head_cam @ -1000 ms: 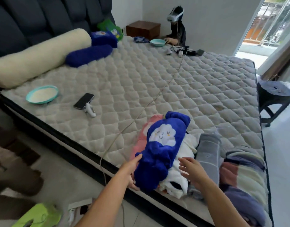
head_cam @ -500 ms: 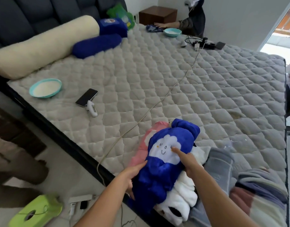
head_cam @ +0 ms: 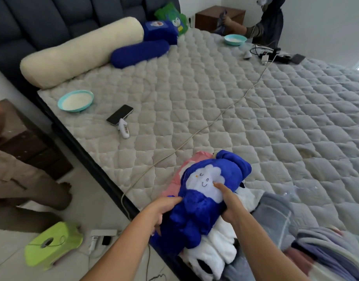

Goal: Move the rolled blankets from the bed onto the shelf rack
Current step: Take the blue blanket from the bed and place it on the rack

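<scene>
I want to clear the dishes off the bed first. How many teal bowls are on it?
2. One teal bowl sits near the cream bolster at the bed's left edge; the other teal bowl is at the far side, by the other person. None seems hidden.

Both hands' grip point(head_cam: 197, 207) prob. closed
</scene>
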Available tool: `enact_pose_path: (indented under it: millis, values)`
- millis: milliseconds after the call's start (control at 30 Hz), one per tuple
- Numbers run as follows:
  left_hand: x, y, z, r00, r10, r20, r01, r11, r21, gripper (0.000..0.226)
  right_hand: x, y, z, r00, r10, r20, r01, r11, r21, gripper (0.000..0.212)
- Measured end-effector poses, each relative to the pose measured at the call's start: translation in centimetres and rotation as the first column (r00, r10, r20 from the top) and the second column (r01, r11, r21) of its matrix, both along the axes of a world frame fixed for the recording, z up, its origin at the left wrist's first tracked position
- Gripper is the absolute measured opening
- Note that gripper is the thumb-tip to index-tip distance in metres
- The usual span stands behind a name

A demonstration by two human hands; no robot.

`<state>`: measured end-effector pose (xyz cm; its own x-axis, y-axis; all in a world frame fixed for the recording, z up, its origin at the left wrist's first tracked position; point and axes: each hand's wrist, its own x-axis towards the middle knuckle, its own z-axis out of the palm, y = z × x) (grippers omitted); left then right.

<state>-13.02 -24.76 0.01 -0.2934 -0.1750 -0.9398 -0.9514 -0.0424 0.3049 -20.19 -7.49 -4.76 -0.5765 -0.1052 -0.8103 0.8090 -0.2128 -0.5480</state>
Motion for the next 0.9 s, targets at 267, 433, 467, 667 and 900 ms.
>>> enact_pose_path:
  millis: [267, 433, 467, 667, 900]
  values:
    - [2.2, -1.2, 3.7, 0.959, 0.075, -0.274, -0.091, 0.995, -0.044, 0.045, 1.6, -2.2, 3.6, 0.992, -0.094, -0.09, 0.083, 0.99, -0.114, 0.051]
    - [7.4, -3.9, 6.6, 0.899, 0.195, -0.393, -0.23, 0.972, -0.045, 0.028, 4.4, -6.2, 6.9, 0.971, -0.024, -0.236, -0.009, 0.99, -0.139, 0.06]
    - [9.2, -4.5, 7.0, 0.88, 0.229, -0.415, -0.272, 0.961, -0.046, 0.025, 5.5, -7.3, 7.8, 0.965, 0.01, -0.262, -0.052, 0.987, -0.154, 0.05]
    - [24.7, -8.2, 9.4, 0.684, 0.486, -0.544, -0.592, 0.806, -0.024, 0.026, 16.5, -15.4, 11.8, 0.868, 0.328, -0.374, -0.417, 0.889, -0.19, 0.071]
    - [50.1, -7.8, 8.5, 0.37, 0.681, -0.632, -0.846, 0.528, 0.075, 0.009, 38.0, -22.8, 14.5, 0.551, 0.63, -0.548, -0.819, 0.536, -0.207, 0.05]
